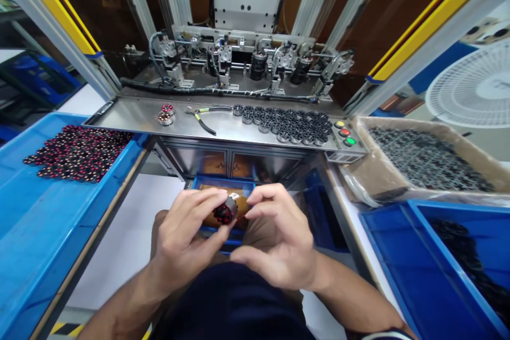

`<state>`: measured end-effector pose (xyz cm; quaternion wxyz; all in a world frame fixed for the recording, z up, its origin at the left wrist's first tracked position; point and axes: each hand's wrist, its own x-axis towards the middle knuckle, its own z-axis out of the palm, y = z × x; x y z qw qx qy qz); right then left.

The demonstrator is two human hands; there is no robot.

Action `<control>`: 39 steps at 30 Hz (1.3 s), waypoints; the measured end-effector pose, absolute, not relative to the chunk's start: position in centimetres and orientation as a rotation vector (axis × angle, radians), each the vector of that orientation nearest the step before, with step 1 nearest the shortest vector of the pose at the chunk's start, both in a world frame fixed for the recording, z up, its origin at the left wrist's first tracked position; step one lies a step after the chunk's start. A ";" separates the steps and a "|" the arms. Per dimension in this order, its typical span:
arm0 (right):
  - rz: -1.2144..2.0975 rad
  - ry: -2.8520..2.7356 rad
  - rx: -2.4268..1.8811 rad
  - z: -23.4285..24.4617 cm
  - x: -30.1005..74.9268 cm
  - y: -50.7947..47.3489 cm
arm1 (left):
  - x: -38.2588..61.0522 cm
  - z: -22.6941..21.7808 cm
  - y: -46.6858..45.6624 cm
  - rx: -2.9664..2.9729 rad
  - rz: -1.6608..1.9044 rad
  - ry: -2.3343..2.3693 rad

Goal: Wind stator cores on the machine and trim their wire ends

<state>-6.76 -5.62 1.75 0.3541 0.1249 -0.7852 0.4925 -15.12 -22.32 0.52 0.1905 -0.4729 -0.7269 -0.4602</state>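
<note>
Between the thumb and fingers of my left hand point(191, 228) is a small round motor stator point(226, 211), dark with red windings and a grey metal rim. It is held above my lap. My right hand point(277, 234) is just to the right of it, fingers curled and apart from the thumb, with nothing visible between them. Two similar stators point(165, 116) with red and copper colours stand on the steel ledge point(147, 117) ahead. Beside them lie cutting pliers point(203, 119) with yellow-green and black handles.
Many black rings point(287, 122) crowd the ledge's right half, by a button box point(346, 141). Behind stands a machine with clamps point(223, 58). A blue tray point(24, 191) of red-black stators is left. Right are a plastic-lined carton point(374, 170), a blue bin point(398, 239) and a fan point(474, 85).
</note>
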 end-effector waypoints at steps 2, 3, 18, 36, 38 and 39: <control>1.240 -2.134 0.283 2.3 -7.0 -5.9 | -15.0 0.6 -22.3 -1.346 -1.260 -2.021; 1.247 -2.171 0.279 2.6 -7.1 -5.9 | -15.0 0.6 -22.4 -1.355 -1.260 -2.016; 1.403 -2.252 0.393 3.9 -6.6 -2.7 | -14.9 -0.2 -24.1 -1.499 -1.662 -1.994; 0.497 -2.147 0.793 3.5 -7.2 -3.2 | -14.6 -0.1 -23.7 -1.249 -2.461 -2.092; 0.564 -2.208 0.768 3.8 -7.0 -2.7 | -14.6 -0.2 -23.7 -1.232 -2.358 -2.090; 0.606 -2.250 0.743 4.0 -6.8 -2.4 | -14.6 -0.3 -23.8 -1.220 -2.263 -2.100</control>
